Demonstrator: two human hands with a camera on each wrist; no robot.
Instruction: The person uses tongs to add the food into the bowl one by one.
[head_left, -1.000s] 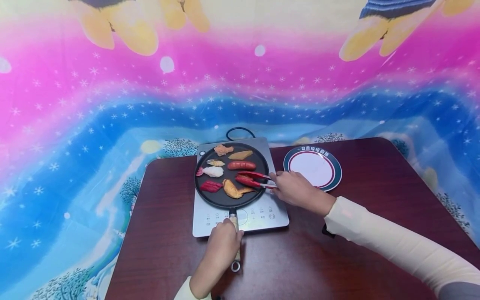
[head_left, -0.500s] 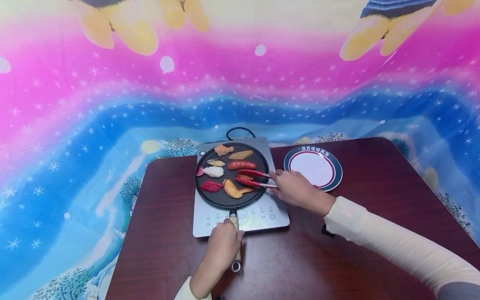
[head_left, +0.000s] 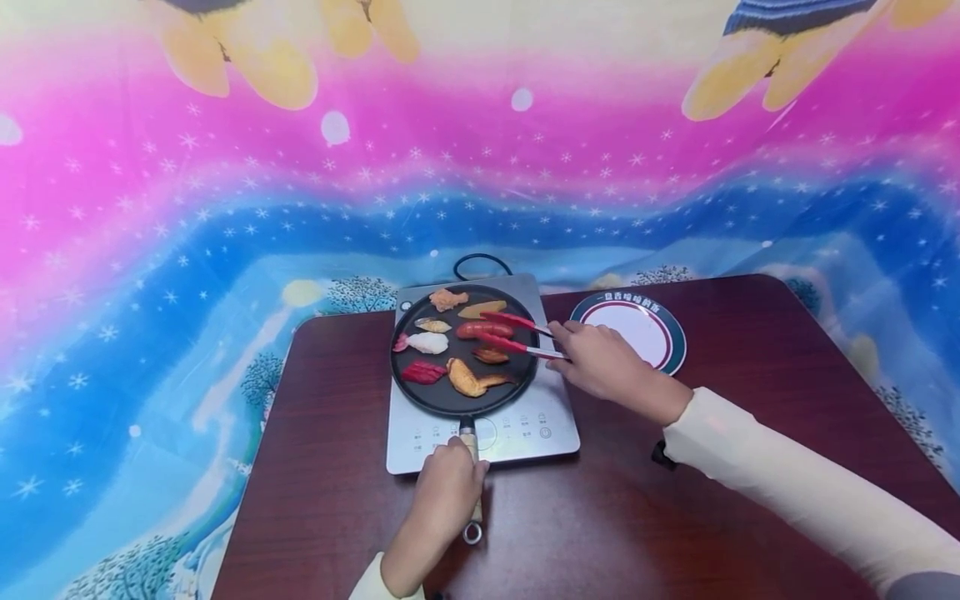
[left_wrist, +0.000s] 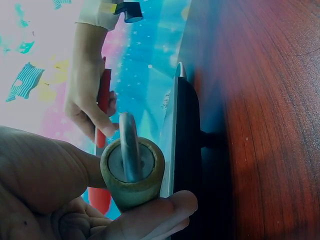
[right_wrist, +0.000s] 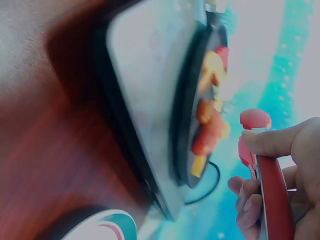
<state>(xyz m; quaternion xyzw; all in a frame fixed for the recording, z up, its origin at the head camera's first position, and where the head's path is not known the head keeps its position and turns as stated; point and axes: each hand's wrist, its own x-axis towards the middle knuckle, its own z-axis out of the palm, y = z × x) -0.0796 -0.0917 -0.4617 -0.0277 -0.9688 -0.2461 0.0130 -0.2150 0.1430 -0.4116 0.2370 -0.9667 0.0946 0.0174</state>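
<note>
In the head view a round black frying pan holds several pieces of food. My left hand grips its wooden handle, whose metal ring end faces the left wrist camera. Red-tipped tongs are held in my right hand, their jaws spread over the red sausage, one tip on each side. Whether the tips touch it cannot be told. Just below lies a brown food piece, near a chicken wing. In the right wrist view the tongs appear above the pan.
The pan stands on a silver induction cooker with a black cord behind. A white plate with a dark green rim sits to its right on the dark red table. A printed cloth hangs at the back.
My right hand and the tongs have moved up and away from the brown piece, now over the sausage. The brown piece stays in the pan, uncovered. My left hand has kept its place.
</note>
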